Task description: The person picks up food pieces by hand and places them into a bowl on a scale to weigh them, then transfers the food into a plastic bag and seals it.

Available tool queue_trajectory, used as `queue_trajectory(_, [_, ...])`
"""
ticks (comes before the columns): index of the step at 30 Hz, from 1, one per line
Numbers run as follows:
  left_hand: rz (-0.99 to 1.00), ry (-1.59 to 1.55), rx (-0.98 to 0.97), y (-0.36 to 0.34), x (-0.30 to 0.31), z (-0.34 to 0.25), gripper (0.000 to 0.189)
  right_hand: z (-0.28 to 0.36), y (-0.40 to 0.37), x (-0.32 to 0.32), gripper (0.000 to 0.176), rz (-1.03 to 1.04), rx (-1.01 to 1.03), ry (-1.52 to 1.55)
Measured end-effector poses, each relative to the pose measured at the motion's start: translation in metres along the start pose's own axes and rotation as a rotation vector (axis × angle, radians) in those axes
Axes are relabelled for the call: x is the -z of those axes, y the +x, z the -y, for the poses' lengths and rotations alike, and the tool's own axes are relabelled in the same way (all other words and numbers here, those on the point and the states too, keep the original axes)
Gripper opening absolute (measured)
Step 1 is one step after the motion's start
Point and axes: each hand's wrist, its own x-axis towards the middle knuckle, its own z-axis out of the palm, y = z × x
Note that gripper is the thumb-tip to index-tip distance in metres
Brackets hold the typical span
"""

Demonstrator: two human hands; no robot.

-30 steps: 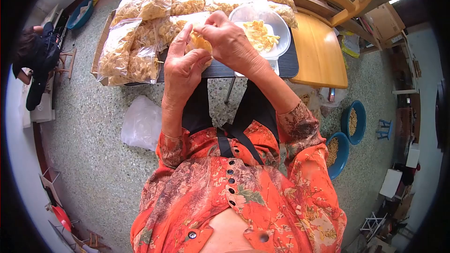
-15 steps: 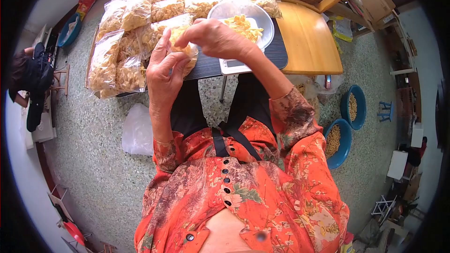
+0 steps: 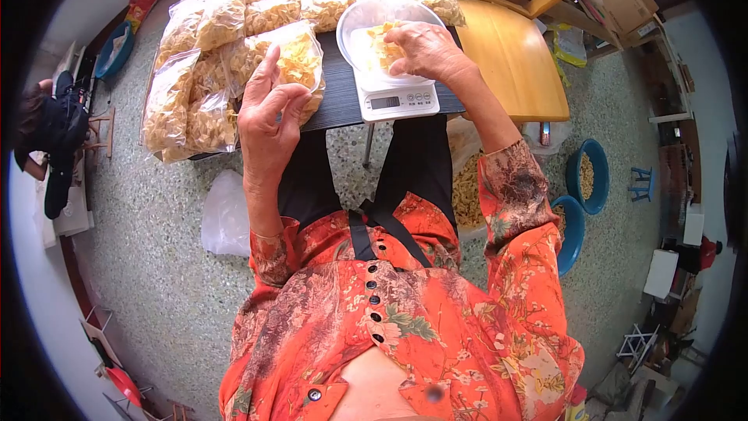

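On the dark table, my left hand [image 3: 269, 113] holds the near edge of a clear plastic bag [image 3: 300, 58] part-filled with yellow chips. My right hand [image 3: 428, 51] reaches into a clear bowl [image 3: 356, 19] on a white kitchen scale [image 3: 402, 101]. Its fingers are closed on some of the yellow chips [image 3: 382, 48] there. The scale's display and buttons face me, and the digits are too small to read. Several filled bags [image 3: 170, 97] lie stacked to the left and behind.
A wooden chair [image 3: 506, 62] stands right of the table. Blue basins [image 3: 596, 175] of pale pieces and an open bag of chips [image 3: 470, 199] sit on the floor at right. A white plastic bag [image 3: 226, 218] lies below the table's left side. Another person [image 3: 58, 136] is at far left.
My right hand has moved right, from the plastic bag to the bowl on the scale. My left hand stays at the bag, whose opening now shows more plainly. The scale's front is uncovered.
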Motion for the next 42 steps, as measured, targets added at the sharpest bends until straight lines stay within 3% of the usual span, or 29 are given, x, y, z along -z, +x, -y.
queue_trajectory(8, [-0.001,-0.013,-0.008,0.002,-0.003,-0.001,0.012,-0.003,0.014,-0.017,0.027,-0.026,0.081,-0.067])
queue_trajectory(14, [-0.011,-0.035,-0.023,0.0,-0.004,0.0,0.014,-0.02,0.013,-0.008,0.013,-0.293,0.091,0.14])
queue_trajectory(16, [-0.006,-0.018,-0.015,0.0,-0.005,0.0,0.015,-0.028,0.009,0.001,0.012,-0.338,-0.092,0.57])
queue_trajectory(17, [-0.01,-0.022,-0.018,0.0,-0.005,-0.001,0.015,-0.034,0.01,0.001,0.022,-0.352,-0.151,0.692])
queue_trajectory(18, [-0.007,-0.001,-0.014,0.0,-0.005,-0.003,0.016,-0.036,0.009,0.0,0.022,-0.353,-0.15,0.687])
queue_trajectory(20, [-0.01,0.021,-0.008,0.0,-0.005,-0.004,0.016,-0.034,0.008,0.001,0.021,-0.462,-0.243,1.396])
queue_trajectory(21, [-0.016,0.024,-0.033,0.0,-0.007,-0.001,0.017,-0.033,0.007,0.003,0.019,-0.44,-0.281,1.602])
queue_trajectory(25, [-0.033,0.036,-0.044,0.001,-0.008,-0.003,0.017,0.01,0.009,0.004,0.017,-0.313,-0.199,1.96])
queue_trajectory(28, [-0.025,0.061,-0.061,0.001,-0.006,-0.003,0.017,0.065,0.013,0.006,0.018,-0.283,-0.084,1.711])
queue_trajectory(30, [-0.028,0.065,-0.062,0.001,-0.004,-0.004,0.017,0.084,0.017,0.005,0.023,-0.228,0.04,1.368])
queue_trajectory(32, [-0.031,0.066,-0.069,0.001,-0.001,-0.004,0.017,0.105,0.019,0.0,0.023,-0.324,0.086,1.02])
queue_trajectory(38, [-0.055,0.034,-0.08,0.0,0.006,0.001,0.019,0.116,0.02,-0.008,0.012,-0.437,0.261,0.633])
queue_trajectory(40, [-0.05,0.015,-0.082,-0.001,0.006,0.002,0.019,0.114,0.025,-0.011,0.017,-0.439,0.516,0.413])
queue_trajectory(42, [-0.044,-0.007,-0.089,0.0,0.003,0.002,0.019,0.111,0.029,-0.012,0.016,-0.403,0.53,0.424])
